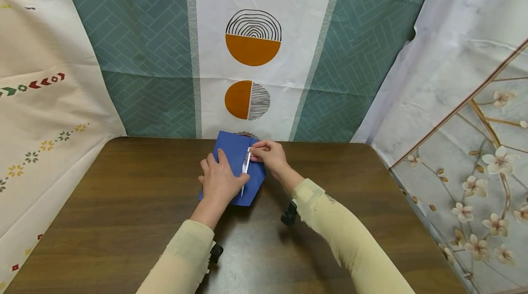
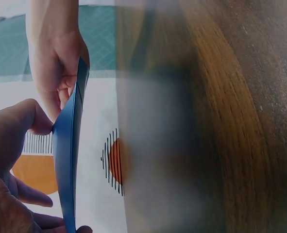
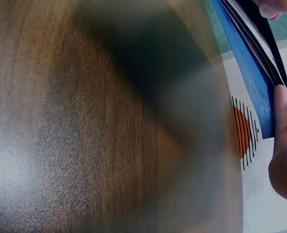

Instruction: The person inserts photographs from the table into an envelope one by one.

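A blue paper envelope or folder (image 1: 233,145) is held up above the far part of the table. Its slit stands parted, with a pale lining or sheet (image 1: 246,162) showing inside. My left hand (image 1: 220,179) grips the left and lower part, thumb on the near face beside the slit, fingers spread toward the left edge. Near the top of the slit, my right hand (image 1: 270,156) pinches the parted edge between thumb and fingers. From the right wrist, the envelope (image 3: 247,63) shows separate layers, with right fingertips (image 3: 275,6) close to the upper edge.
The brown wooden table (image 1: 123,220) spreads out under both forearms. Behind it hangs a green and white patterned cloth (image 1: 144,56). A floral cloth (image 1: 474,170) borders the right side, and a cream embroidered cloth (image 1: 49,101) the left. Both wrists wear small black cameras.
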Motion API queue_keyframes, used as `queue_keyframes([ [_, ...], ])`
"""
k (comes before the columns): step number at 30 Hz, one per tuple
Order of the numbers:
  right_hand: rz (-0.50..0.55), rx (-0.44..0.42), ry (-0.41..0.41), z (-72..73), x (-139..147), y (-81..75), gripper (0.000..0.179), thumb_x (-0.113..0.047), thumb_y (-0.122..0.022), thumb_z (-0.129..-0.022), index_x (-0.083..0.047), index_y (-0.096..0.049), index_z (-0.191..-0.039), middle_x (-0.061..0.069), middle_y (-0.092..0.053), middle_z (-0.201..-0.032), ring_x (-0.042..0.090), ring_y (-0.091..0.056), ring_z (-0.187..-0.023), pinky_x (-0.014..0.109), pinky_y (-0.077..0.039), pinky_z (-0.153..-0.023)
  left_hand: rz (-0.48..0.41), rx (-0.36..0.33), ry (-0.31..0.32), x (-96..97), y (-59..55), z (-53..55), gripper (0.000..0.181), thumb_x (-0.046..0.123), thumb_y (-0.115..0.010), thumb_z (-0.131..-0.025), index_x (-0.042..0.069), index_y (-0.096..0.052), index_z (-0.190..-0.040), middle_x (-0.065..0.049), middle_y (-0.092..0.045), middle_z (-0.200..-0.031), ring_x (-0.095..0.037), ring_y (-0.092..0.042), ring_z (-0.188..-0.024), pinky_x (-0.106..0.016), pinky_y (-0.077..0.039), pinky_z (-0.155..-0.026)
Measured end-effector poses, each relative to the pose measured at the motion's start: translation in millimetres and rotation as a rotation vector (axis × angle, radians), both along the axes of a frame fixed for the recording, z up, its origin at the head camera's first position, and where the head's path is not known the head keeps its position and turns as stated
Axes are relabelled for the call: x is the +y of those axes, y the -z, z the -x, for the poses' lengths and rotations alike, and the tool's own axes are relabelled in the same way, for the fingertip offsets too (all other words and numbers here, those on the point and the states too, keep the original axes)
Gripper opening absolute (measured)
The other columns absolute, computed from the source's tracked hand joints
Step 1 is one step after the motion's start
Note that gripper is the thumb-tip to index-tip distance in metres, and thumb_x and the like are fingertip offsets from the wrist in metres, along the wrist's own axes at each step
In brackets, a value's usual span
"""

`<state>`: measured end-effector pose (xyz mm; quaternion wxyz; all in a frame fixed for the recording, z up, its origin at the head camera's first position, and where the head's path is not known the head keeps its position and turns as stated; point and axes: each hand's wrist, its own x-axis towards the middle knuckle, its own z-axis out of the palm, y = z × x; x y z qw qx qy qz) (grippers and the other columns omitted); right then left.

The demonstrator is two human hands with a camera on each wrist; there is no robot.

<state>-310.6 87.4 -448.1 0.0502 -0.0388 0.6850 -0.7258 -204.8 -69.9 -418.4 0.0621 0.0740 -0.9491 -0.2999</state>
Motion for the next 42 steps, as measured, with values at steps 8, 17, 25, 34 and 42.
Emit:
queue_keyframes([
  [8,-0.031,-0.016,-0.063,2.9,6.4,-2.0,0.017,0.007,-0.074,-0.096,0.013,-0.072,-0.112,0.011,-0.077,-0.089,0.015,-0.076,-0.073,0.031,-0.064,-0.073,-0.002,-0.003,-0.006,-0.9,0.7,0.4,0.11,0.047,-0.082,-0.087,-0.009,-0.026,-0.164,-0.038,-0.03,-0.16,-0.054,-0.031,-0.142,-0.076,-0.043,-0.101],
  [17,-0.039,0.009,-0.084,4.5,6.2,-3.0,0.016,0.011,-0.071,-0.096,0.015,-0.069,-0.111,0.008,-0.074,-0.085,0.014,-0.074,-0.067,0.028,-0.063,-0.069,0.0,-0.005,0.0,0.9,1.1,0.5,0.111,0.048,-0.082,-0.087,-0.009,-0.027,-0.164,-0.038,-0.031,-0.159,-0.054,-0.032,-0.142,-0.076,-0.043,-0.1],
  [25,-0.032,0.021,-0.048,3.5,0.0,-2.5,0.015,0.01,-0.073,-0.095,0.014,-0.07,-0.11,0.006,-0.074,-0.082,0.012,-0.074,-0.067,0.027,-0.063,-0.069,-0.017,-0.018,-0.006,1.4,-0.9,1.2,0.109,0.047,-0.081,-0.088,-0.008,-0.026,-0.164,-0.038,-0.031,-0.159,-0.054,-0.031,-0.142,-0.076,-0.043,-0.101],
  [34,-0.043,0.005,-0.125,1.3,6.5,-4.2,0.017,0.012,-0.07,-0.096,0.016,-0.067,-0.112,0.008,-0.075,-0.085,0.014,-0.075,-0.07,0.031,-0.064,-0.071,-0.024,-0.021,-0.006,-0.8,-0.4,1.2,0.109,0.045,-0.081,-0.087,-0.009,-0.025,-0.164,-0.038,-0.032,-0.158,-0.054,-0.031,-0.141,-0.076,-0.043,-0.101],
  [42,-0.095,0.007,-0.116,1.2,7.2,-2.8,0.016,0.01,-0.071,-0.096,0.014,-0.069,-0.112,0.01,-0.076,-0.087,0.014,-0.076,-0.07,0.032,-0.064,-0.073,-0.025,-0.028,0.001,1.2,-1.8,1.7,0.109,0.046,-0.08,-0.088,-0.009,-0.025,-0.165,-0.038,-0.031,-0.159,-0.054,-0.031,-0.141,-0.076,-0.043,-0.101],
])
